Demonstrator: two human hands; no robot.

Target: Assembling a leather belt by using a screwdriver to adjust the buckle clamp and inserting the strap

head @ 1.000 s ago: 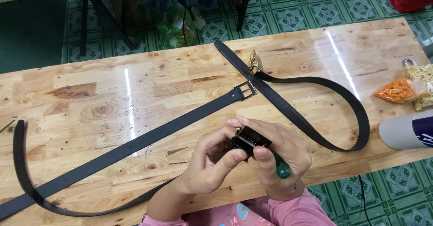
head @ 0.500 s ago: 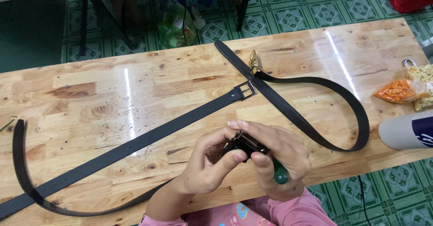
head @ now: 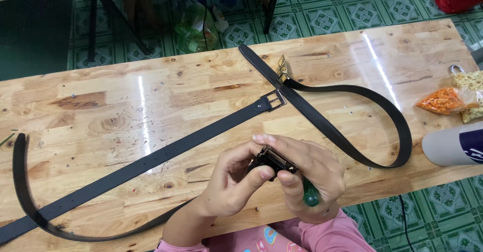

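Both my hands meet over the near edge of the wooden table (head: 100, 111). My left hand (head: 234, 181) pinches a small black belt buckle (head: 271, 162) from the left. My right hand (head: 312, 174) grips the same buckle from the right and also clasps a green-handled tool (head: 310, 195) in its palm. A long black belt (head: 151, 159) with a metal frame buckle (head: 274, 100) lies diagonally across the table. A second black belt (head: 347, 131) with a gold clasp (head: 283, 68) loops to the right.
Bags of orange and yellow snacks (head: 445, 100) lie at the table's right edge, beside a white cylinder (head: 453, 144). Behind the table are green patterned floor tiles (head: 332, 10), chair legs and a green plastic bag (head: 193, 28).
My hands have shifted only slightly while turning the black buckle between the fingers. The belts lie where they were.
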